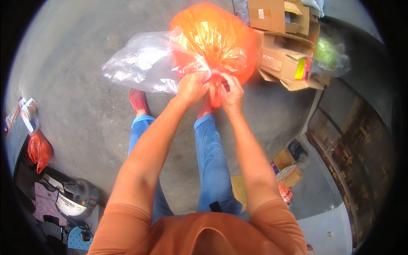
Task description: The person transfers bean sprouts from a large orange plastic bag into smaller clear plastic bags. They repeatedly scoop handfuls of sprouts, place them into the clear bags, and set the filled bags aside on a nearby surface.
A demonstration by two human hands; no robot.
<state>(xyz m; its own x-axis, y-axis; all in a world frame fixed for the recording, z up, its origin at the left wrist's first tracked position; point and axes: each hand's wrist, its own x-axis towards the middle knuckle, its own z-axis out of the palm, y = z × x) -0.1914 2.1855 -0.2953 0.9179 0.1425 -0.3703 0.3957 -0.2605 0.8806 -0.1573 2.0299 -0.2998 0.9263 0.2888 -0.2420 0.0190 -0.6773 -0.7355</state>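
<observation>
A large, full orange plastic bag [220, 35] rests on the concrete floor in front of my feet, its neck gathered together. My left hand [194, 84] grips the gathered neck from the left, beside the edge of a clear plastic bag [140, 63] that spreads out to the left. On the other side of the neck, my right hand [232, 91] pinches the orange plastic with bent fingers. A twisted orange end hangs down between both hands. What the bag contains cannot be made out.
Flattened and open cardboard boxes [271, 57] are piled right of the bag, by a green bundle in clear plastic [328, 54]. At the lower left stand a red plastic bag [40, 149] and a white and grey machine or vehicle part [71, 204]. Small boxes [283, 159] lie lower right.
</observation>
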